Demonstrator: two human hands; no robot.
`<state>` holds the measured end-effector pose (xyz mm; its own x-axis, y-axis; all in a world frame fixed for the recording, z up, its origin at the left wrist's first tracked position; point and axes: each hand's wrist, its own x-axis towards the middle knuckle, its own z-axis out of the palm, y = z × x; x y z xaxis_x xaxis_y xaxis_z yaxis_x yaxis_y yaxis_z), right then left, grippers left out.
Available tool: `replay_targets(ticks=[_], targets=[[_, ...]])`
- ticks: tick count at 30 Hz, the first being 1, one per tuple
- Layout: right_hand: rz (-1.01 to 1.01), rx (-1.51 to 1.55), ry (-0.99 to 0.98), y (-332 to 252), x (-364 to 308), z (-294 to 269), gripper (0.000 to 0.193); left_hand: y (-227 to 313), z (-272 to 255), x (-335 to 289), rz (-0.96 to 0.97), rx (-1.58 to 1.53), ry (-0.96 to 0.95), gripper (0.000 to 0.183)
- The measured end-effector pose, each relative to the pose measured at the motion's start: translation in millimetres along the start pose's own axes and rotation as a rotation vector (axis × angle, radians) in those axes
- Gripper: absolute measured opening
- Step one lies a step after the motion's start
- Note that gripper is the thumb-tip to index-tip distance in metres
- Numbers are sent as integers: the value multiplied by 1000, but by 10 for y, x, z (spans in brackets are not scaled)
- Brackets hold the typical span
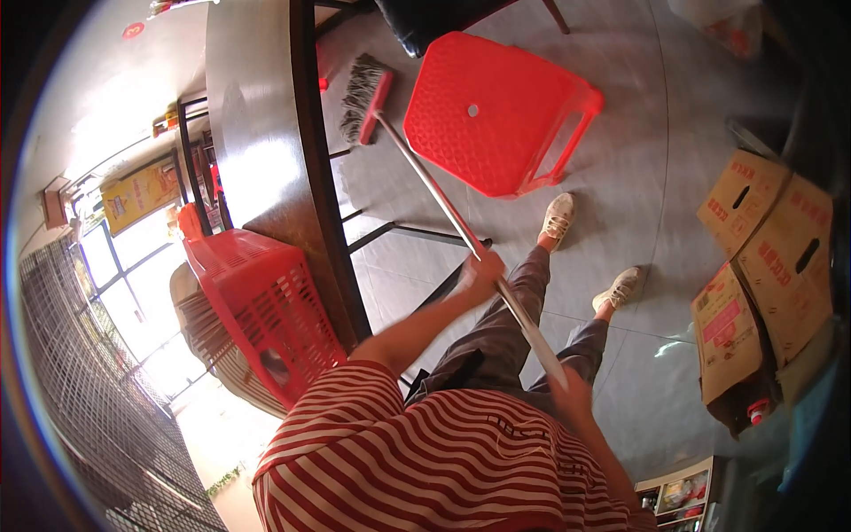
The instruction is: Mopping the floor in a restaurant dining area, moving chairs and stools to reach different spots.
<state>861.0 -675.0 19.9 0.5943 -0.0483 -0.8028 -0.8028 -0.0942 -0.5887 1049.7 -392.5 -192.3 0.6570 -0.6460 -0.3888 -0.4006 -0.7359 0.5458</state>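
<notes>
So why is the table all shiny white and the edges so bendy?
Head view: bright window light glares off the dark table, washing it white; the fisheye lens bends straight edges near the rim; the left hand on the broom looks slightly motion-blurred.

Brown cardboard boxes (762,266) at right, yellow sign (133,197) at left window

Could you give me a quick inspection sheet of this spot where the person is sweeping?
Surface: grey tiled floor.
Job's things: red-headed broom with metal handle, head near dark wooden table.
Clutter: red plastic stool, red plastic basket, brown cardboard boxes.
Grippers: left hand grips mid-handle; right hand grips handle's upper end.
Cables: nothing seen.
Surroundings: bright windows at left, a shelf at lower right.
</notes>
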Motion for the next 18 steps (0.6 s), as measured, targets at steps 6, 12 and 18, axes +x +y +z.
replay_targets(ticks=[6,12,18], targets=[[299,-153,-37,595,-1521,-663,27,2157,39,-224,457,-39,-384,14],[188,48,124,126,-747,-310,23,1601,-500,208,128,-245,219,19],[-71,171,49,-1140,1326,699,28,148,-1232,862,-566,292,614,68]])
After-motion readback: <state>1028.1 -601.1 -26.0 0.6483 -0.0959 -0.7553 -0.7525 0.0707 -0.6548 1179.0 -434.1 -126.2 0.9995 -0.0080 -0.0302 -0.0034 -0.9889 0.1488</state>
